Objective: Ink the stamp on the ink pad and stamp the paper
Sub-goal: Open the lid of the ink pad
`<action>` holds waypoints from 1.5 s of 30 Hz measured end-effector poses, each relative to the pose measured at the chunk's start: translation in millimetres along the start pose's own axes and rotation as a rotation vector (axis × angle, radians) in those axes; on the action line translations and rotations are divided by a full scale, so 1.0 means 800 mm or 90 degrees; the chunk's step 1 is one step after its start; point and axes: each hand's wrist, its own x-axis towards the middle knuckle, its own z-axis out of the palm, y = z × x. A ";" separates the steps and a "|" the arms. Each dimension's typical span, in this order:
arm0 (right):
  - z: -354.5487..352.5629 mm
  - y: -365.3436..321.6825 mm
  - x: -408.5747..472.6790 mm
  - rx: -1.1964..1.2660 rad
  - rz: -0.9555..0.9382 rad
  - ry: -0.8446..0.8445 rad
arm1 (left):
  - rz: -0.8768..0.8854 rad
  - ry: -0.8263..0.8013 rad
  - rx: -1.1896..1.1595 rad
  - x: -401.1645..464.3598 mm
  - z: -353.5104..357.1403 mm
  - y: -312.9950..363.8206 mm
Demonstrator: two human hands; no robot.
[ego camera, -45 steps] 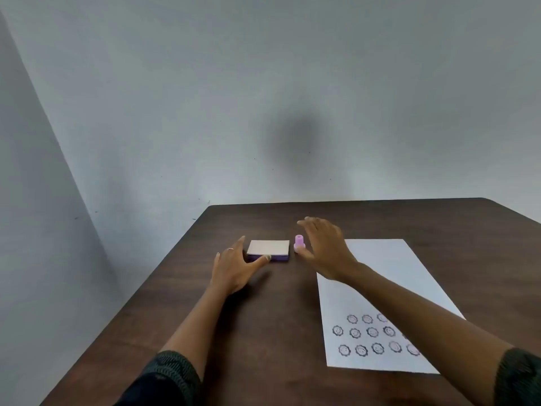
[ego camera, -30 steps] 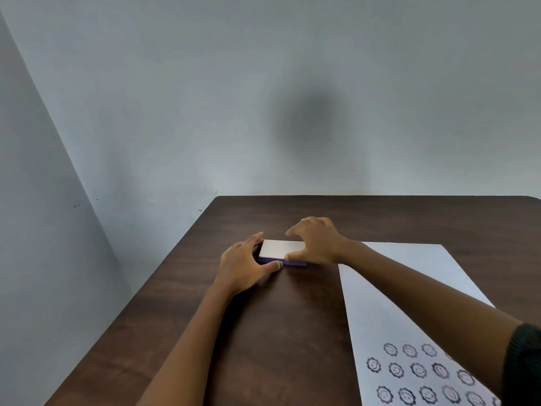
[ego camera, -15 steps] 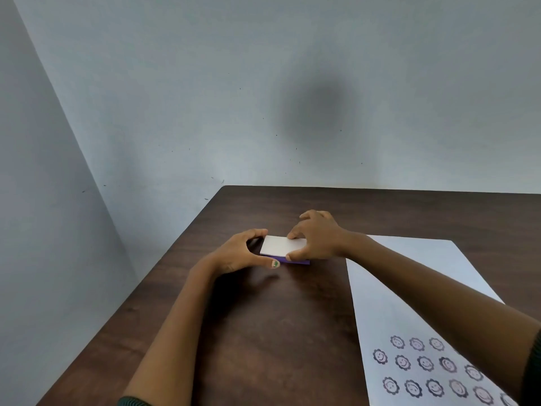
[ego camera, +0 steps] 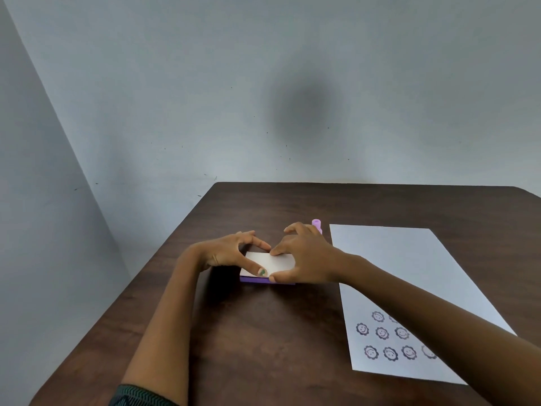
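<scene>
The ink pad [ego camera: 278,261], a flat purple box with a white lid, lies on the brown table [ego camera: 263,347]. My left hand [ego camera: 227,253] grips its left end, thumb on the front edge and fingers over the back. From the right, my right hand [ego camera: 304,259] holds it too, thumb at the front edge and fingertips on the lid. The lid is down. Just behind my right hand stands the small pink stamp [ego camera: 317,224], partly hidden, with neither hand on it. The white paper [ego camera: 409,273] lies to the right with several flower-face prints near its front.
Grey walls meet in a corner behind and to the left of the table. The table's left edge runs diagonally close to my left forearm. My right forearm crosses over the paper's front half.
Both hands closed in on the ink pad from either side and now grip it. The view shifted, so the pink stamp shows again behind my right hand.
</scene>
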 end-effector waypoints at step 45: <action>-0.019 0.032 -0.067 0.307 0.146 0.103 | 0.001 0.020 0.069 -0.032 0.022 -0.002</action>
